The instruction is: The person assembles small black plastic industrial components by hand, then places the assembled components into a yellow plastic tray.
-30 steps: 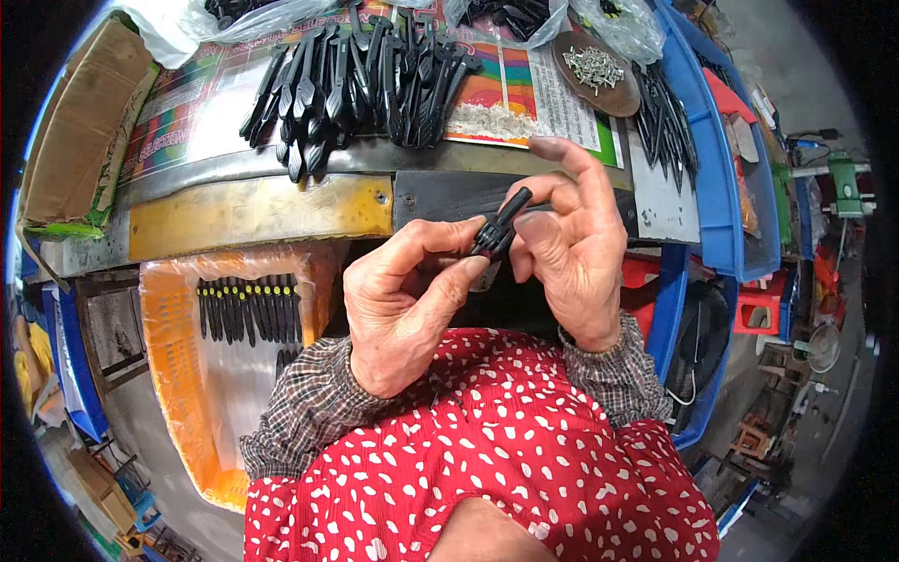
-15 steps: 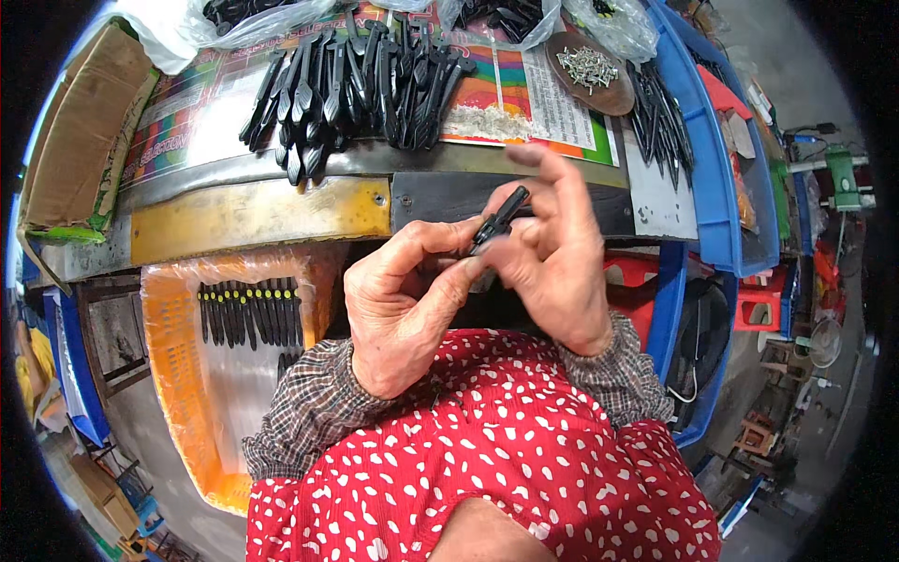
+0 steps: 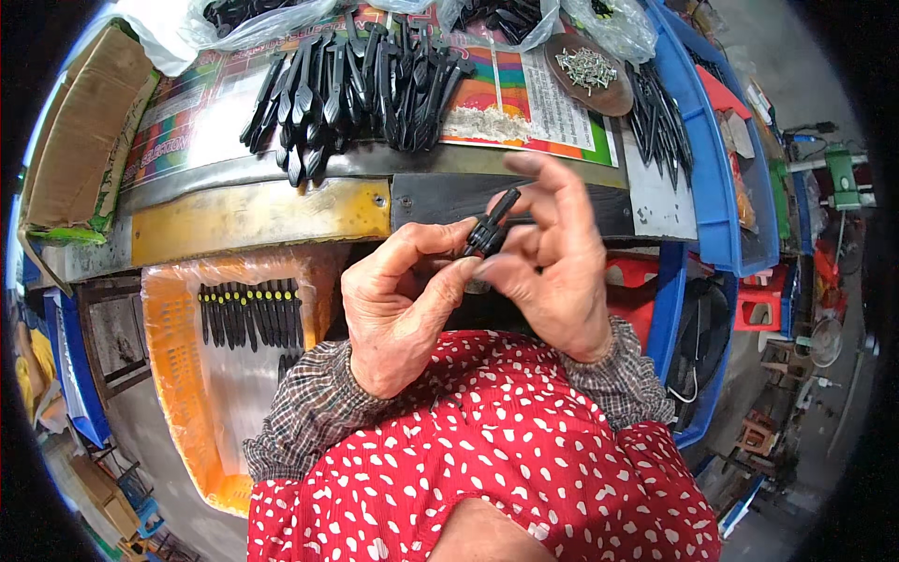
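Above my lap, my left hand point(image 3: 398, 295) pinches a small black plastic piece point(image 3: 488, 234) between thumb and fingers. A narrow stem on the piece points up to the right. My right hand point(image 3: 557, 258) is close on its right side, fingers apart and partly blurred, with the thumb by the lower end of the piece. Whether that thumb touches it, I cannot tell. On the bench beyond my hands lies a heap of black plastic handle-like parts point(image 3: 332, 89). A round brown dish point(image 3: 613, 98) of small silvery rivets or screws point(image 3: 587, 68) is at the far right.
An orange plastic-lined basket point(image 3: 173, 403) at lower left holds a row of black parts with yellow dots point(image 3: 251, 314). Thin pointed black parts point(image 3: 658, 126) lie beside a blue crate point(image 3: 716, 215). A cardboard box point(image 3: 84, 131) stands on the bench's left. Clear bags point(image 3: 272, 33) lie behind.
The black piece has turned slightly and shifted a little in my left fingers. My right index finger has moved slightly lower; the left hand stays nearly in place.
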`<control>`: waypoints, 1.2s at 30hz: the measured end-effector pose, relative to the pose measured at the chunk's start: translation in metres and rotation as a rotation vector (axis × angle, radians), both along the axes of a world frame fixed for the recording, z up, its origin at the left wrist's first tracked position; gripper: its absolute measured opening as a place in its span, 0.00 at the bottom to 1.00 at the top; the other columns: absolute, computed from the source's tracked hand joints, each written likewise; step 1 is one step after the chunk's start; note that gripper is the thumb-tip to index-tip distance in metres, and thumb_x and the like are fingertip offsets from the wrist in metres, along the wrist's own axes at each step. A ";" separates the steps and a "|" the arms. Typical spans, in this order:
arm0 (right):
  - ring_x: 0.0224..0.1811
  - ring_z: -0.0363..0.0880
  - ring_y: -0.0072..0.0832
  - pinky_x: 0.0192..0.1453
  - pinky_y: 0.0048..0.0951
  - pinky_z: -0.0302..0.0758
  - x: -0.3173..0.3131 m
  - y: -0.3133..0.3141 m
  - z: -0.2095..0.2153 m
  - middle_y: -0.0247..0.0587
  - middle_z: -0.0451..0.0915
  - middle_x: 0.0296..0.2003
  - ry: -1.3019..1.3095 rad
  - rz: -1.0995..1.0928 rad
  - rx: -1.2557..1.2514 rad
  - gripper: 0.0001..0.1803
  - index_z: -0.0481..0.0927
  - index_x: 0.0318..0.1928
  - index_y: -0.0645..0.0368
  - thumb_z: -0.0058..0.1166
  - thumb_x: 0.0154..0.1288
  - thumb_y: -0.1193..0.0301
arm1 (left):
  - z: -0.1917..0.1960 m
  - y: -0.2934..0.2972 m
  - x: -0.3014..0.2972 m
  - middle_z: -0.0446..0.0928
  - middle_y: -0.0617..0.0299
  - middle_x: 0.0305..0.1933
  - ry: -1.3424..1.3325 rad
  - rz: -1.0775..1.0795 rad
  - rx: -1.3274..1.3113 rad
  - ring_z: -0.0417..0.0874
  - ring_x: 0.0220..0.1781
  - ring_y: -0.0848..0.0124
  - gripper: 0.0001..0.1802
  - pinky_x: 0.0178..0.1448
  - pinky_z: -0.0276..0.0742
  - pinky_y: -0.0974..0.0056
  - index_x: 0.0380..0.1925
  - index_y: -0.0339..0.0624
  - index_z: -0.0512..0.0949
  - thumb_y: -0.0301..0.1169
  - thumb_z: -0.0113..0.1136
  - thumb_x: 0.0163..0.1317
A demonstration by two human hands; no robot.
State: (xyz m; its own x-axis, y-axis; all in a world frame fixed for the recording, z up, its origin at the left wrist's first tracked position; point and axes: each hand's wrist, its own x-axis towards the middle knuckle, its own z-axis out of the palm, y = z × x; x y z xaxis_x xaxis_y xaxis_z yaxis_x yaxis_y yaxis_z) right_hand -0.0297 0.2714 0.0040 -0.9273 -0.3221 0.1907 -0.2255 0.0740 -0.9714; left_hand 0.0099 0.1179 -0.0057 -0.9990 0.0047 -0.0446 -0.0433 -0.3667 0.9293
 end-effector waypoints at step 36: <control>0.22 0.75 0.39 0.24 0.35 0.71 -0.002 -0.010 0.000 0.43 0.71 0.25 0.380 -0.142 0.354 0.14 0.69 0.32 0.63 0.61 0.57 0.68 | -0.011 0.001 -0.002 0.75 0.67 0.36 0.034 0.011 0.137 0.72 0.32 0.85 0.13 0.33 0.69 0.79 0.45 0.32 0.74 0.17 0.55 0.59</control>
State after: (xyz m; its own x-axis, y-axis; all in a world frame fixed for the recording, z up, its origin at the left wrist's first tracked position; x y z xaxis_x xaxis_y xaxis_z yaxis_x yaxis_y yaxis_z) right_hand -0.0317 0.2614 0.0043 -0.8531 -0.3044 0.4237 -0.5203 0.4379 -0.7332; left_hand 0.0082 0.1191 -0.0167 -0.9999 -0.0024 -0.0101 -0.0076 -0.4907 0.8713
